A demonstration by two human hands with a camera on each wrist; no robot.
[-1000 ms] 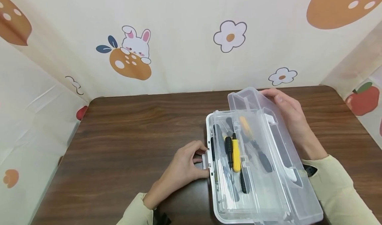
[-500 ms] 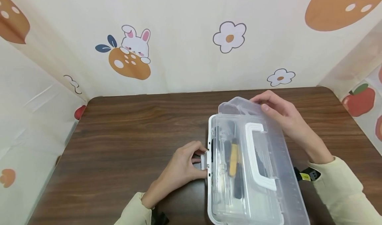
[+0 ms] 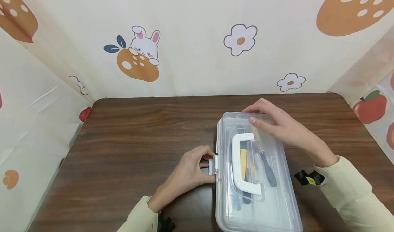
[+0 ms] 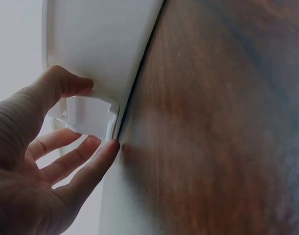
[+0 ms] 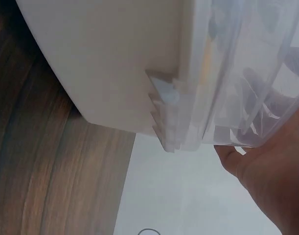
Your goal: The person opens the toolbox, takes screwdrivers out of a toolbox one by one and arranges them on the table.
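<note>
The clear plastic case [image 3: 271, 204] lies on the right half of the wooden table [image 3: 138, 136], with its long axis running away from the person. Its near end reaches the lower edge of the head view. The table surface to the left of the case is open up to the printed backdrop [image 3: 191, 54], which encloses the table on 3 sides. A narrower strip of table shows to the right of the case.

The lid [image 3: 277, 177] lies flat on the base, with the white handle [image 3: 243, 167] on top. Through the lid, several tools [image 3: 264, 162] with black and yellow handles are visible inside. Their exact number cannot be determined.

The left hand [image 3: 187, 174] is at the left long side of the case. Its thumb and curled fingers pinch the white latch [image 3: 213, 165]. The right hand [image 3: 277, 126] rests on the far end of the lid with its fingers extended and slightly spread, and the fingertips [image 3: 252, 120] lie on the plastic.

The left wrist view shows what the head view hides: the thumb lies on the upper face of the latch [image 4: 90, 115] and the fingers [image 4: 85, 161] reach beneath it, next to the case wall. The right wrist view shows the corner of the case [image 5: 173, 112] from below, with the lid seated on the base, and only the heel of the right hand [image 5: 271, 181].
</note>
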